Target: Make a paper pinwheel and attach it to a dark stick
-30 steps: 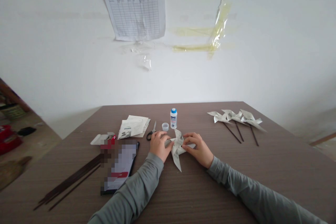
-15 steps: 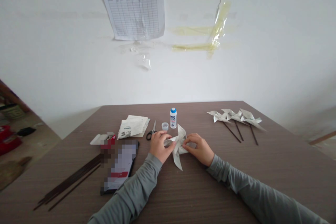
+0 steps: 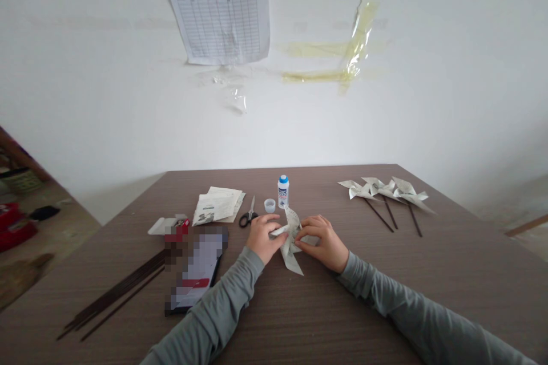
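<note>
Both hands meet at a folded paper pinwheel (image 3: 291,239) lying on the table (image 3: 325,313). The left hand (image 3: 262,238) has its fingers (image 3: 274,219) curled together onto the pinwheel's left side, pinching a flap. The right hand (image 3: 322,241) presses its fingers (image 3: 306,223) down on the right side, closed on the paper. Just beyond the fingers stand a small glue bottle (image 3: 283,191) and its loose cap (image 3: 269,205), with scissors (image 3: 247,215) to the left of them. Farther left of the left-hand fingers lie folded paper sheets (image 3: 217,205) and dark sticks (image 3: 115,296). Well to the right of the right-hand fingers rest three finished pinwheels (image 3: 387,191) on sticks.
</note>
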